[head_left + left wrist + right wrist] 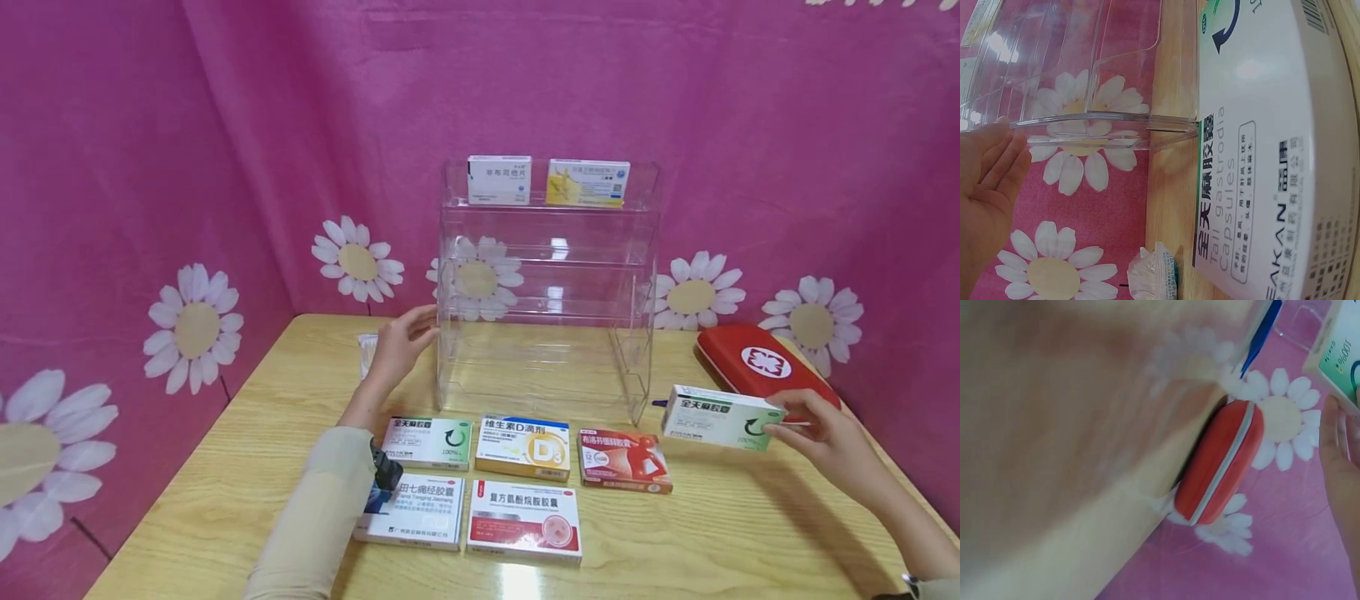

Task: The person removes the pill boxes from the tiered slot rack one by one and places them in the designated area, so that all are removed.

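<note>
My right hand (821, 437) pinches a white-and-green medicine box (712, 419) by its right end, above the table and right of a clear stepped display rack (551, 262). In the right wrist view only that box's corner (1338, 369) shows. My left hand (401, 346) is at the rack's left side; in the left wrist view its fairly straight fingers reach the clear side edge (1110, 117). On the rack's top tier stand a white medicine box (498, 181) and a white-and-yellow one (587, 183).
In front of the rack lie a second green-and-white box (427, 443), a vitamin D box (522, 448), a red box (624, 461), a white-and-blue box (412, 512) and a white-and-red box (523, 521). A red zip case (765, 362) lies behind my right hand; a cotton swab pack (367, 354) lies left.
</note>
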`<state>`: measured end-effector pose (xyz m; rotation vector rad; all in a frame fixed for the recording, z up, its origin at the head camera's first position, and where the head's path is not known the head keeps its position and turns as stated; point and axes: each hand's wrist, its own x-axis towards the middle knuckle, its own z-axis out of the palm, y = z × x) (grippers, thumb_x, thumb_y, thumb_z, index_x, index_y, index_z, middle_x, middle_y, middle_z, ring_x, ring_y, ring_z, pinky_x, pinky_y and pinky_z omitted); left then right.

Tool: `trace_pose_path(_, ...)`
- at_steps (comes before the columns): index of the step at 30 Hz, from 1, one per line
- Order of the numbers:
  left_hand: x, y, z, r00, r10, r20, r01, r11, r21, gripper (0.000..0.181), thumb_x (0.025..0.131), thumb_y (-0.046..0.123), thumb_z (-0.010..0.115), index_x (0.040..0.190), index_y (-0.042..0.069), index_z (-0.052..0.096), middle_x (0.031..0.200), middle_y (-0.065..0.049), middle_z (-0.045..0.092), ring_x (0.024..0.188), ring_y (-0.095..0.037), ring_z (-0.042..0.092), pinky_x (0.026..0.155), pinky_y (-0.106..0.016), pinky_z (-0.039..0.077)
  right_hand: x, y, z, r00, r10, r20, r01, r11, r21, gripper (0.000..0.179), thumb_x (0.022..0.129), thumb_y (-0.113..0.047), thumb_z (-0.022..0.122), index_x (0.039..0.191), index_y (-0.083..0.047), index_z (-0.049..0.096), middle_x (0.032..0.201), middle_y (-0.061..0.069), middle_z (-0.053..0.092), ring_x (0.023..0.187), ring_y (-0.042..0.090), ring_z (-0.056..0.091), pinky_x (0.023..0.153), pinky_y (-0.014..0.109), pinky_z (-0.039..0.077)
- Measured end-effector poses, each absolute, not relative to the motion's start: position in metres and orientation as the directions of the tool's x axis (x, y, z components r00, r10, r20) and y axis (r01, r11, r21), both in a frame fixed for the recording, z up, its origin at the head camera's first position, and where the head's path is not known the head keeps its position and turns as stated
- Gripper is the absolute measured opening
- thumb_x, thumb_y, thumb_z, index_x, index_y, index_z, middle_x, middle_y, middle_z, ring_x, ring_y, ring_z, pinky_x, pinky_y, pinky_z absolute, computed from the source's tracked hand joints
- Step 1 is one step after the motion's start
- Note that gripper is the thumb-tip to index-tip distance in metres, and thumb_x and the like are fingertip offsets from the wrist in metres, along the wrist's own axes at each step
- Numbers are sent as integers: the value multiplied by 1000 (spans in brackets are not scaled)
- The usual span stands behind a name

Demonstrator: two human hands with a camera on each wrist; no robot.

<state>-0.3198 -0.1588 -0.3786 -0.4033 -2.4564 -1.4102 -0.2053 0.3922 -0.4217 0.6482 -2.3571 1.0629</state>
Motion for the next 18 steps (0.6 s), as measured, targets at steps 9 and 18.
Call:
trace_pose_path(9, -319, -158, -378, -927, 96, 362, 361, 486, 796, 40, 94, 7, 63, 134, 2, 56, 132, -19, 63, 122, -31, 62, 104, -39, 53, -199, 414, -435, -800, -356, 483, -597, 551, -584, 41, 72, 23, 69, 106, 3, 58, 99, -18, 62, 87, -11, 60, 74, 2, 51)
trace_pose_path(18, -320, -158, -379, -927, 99, 362, 363, 477, 801, 40, 94, 6, 63, 133, 0, 56, 130, -20, 64, 122, -32, 62, 105, -39, 53, -205, 422, -446, -821, -393, 415, -571, 586, -575, 39, 76, 16, 70, 110, 0, 62, 103, -20, 62, 91, -12, 57, 79, -1, 46)
